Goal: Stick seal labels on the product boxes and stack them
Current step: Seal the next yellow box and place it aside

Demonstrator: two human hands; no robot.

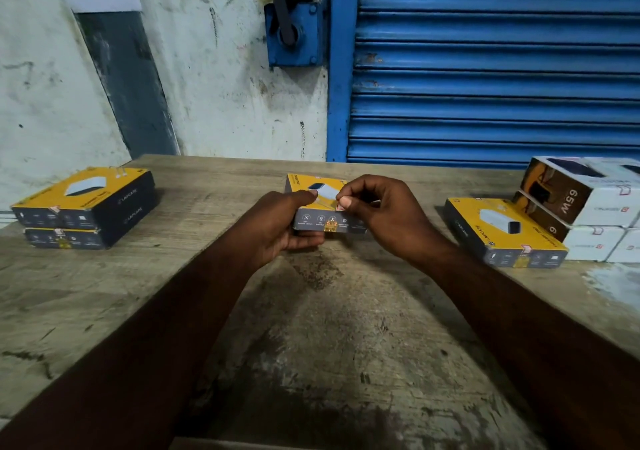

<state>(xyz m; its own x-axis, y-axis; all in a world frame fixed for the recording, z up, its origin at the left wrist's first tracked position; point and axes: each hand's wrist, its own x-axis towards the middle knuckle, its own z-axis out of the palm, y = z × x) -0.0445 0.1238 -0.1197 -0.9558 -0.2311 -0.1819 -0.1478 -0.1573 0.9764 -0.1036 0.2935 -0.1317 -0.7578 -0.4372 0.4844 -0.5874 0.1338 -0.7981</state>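
1. Yellow-topped product box (323, 207) held just above the tabletop (311, 328) at centre, dark grey side panel with white icons facing the camera.
2. Small red-and-white seal label (341, 206) at the box's near top edge, toward 3 o'clock of its middle; a gold sticker lower on the same side panel.
3. Left hand (277, 228) cupping the box from 9 o'clock: thumb laid across the yellow top, fingers curled beneath.
4. Right hand (384, 214) at 3 o'clock of the box, thumb and forefinger pinching the seal label, remaining fingers loosely curled.
5. At 9 o'clock, well apart, stack of two yellow boxes (86, 207) lying on the tabletop, a seal visible on each near side.
6. At 3 o'clock, single yellow box (502, 231) lying flat, a red-and-white seal at its near edge.
7. Just beyond it toward 2 o'clock, touching or nearly so, white and brown boxes (588, 207) piled in layers, one marked "65W".
8. At 12 o'clock behind the tabletop, blue roller shutter (485, 69); scuffed white wall (225, 86) toward 11 o'clock.
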